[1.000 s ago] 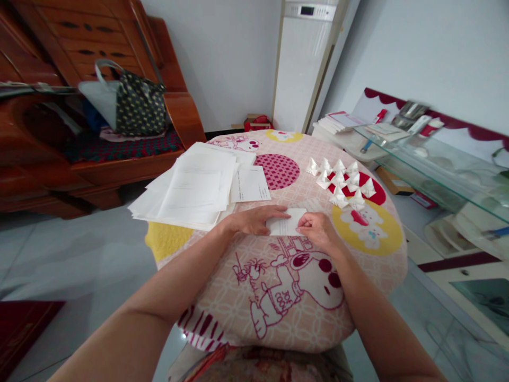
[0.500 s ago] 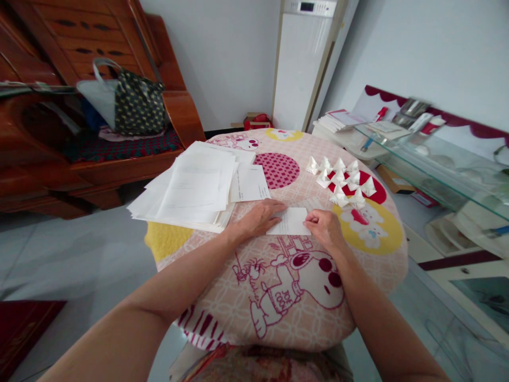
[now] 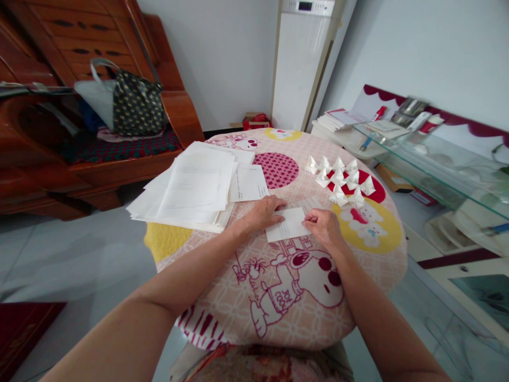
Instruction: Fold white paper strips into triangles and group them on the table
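Observation:
A small folded white paper (image 3: pixel 287 225) lies on the round table with a pink cartoon cloth (image 3: pixel 286 297). My left hand (image 3: pixel 265 212) rests on the paper's left edge, fingers curled and pressing it down. My right hand (image 3: pixel 324 227) is closed in a pinch on the paper's right edge. Behind the hands lies a cluster of several small folded white paper shapes (image 3: pixel 341 180). A thick stack of white sheets (image 3: pixel 191 188) sits at the table's left, with one loose sheet (image 3: pixel 248 183) beside it.
A wooden bench (image 3: pixel 99 148) with a patterned handbag (image 3: pixel 131 103) stands at the left. A tall white appliance (image 3: pixel 300 63) is at the back. A glass shelf (image 3: pixel 437 159) with books and cups runs along the right. Grey floor tiles (image 3: pixel 71 254) surround the table.
The paper has slipped slightly nearer to me and tilted. My left hand has shifted right along its left edge, and my right hand stays pinched at its right edge.

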A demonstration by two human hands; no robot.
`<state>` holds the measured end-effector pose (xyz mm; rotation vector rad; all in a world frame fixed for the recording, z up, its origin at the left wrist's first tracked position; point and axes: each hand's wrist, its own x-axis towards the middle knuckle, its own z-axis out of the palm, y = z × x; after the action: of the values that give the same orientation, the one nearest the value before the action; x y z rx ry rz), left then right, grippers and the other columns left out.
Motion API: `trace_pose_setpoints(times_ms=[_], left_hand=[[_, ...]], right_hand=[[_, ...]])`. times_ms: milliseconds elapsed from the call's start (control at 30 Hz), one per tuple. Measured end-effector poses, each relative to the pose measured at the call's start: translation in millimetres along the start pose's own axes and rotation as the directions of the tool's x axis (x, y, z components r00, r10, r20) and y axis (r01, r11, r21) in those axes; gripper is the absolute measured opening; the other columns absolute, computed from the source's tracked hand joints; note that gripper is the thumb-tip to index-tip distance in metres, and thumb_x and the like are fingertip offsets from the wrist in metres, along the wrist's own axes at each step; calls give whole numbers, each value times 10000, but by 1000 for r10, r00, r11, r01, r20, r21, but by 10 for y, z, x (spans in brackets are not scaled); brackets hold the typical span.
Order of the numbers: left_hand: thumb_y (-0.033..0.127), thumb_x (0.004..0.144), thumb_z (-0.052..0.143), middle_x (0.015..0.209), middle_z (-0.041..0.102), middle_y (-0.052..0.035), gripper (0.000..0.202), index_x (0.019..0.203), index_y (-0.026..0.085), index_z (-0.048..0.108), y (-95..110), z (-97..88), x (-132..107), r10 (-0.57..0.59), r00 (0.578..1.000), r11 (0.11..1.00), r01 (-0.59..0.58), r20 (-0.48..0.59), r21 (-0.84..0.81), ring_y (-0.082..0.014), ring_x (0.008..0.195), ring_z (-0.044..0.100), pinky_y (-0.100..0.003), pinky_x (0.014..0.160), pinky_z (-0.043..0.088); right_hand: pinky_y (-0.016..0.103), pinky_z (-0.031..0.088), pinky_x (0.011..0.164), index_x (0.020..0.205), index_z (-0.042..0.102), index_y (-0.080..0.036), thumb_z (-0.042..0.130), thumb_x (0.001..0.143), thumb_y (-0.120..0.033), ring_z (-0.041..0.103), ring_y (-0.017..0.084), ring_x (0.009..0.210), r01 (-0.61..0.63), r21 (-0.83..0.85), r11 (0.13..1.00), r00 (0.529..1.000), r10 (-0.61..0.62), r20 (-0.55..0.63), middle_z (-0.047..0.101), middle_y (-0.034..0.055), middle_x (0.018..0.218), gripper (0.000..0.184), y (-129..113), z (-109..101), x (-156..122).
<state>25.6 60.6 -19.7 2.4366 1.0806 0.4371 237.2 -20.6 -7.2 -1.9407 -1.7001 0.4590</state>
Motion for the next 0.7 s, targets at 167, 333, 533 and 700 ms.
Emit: trace_pose_setpoints(times_ms=[167,333,533,700], left_hand=[[198,749,737,857,700,-16,361,1108,170,726,-44,-9,-20,-35,999,982,42,42,-185,-157,737,612,-278,703,468],[200,784,715,849,714,-28,367,1145,132,723,-57,-24,-41,-53,997,942,67,52,-328,-144,725,621,-272,707,477],[88,780,613,795,682,-9,435,1209,114,686,-20,-50,-84,-53,997,878,73,56,-472,-117,681,587,-251,665,471],[72,740,570,771,644,3,393,1108,130,693,-20,-57,-109,-272,957,777,154,-105,-611,-110,659,561,-219,594,420]], right_hand=[[284,410,599,679,719,-209,715,725,-193,629,173,621,27,18,999,1000,-27,-9,714,16,646,49,19,8,3],[279,401,590,670,710,-210,715,716,-181,621,167,612,38,26,999,999,-37,-16,709,9,638,54,22,4,2],[289,425,616,699,710,-208,714,734,-187,634,179,631,39,40,998,999,-38,-31,710,16,656,41,33,14,3],[299,491,681,774,703,-201,661,775,-154,663,189,689,213,94,973,973,-202,-115,726,42,756,63,55,35,-20]])
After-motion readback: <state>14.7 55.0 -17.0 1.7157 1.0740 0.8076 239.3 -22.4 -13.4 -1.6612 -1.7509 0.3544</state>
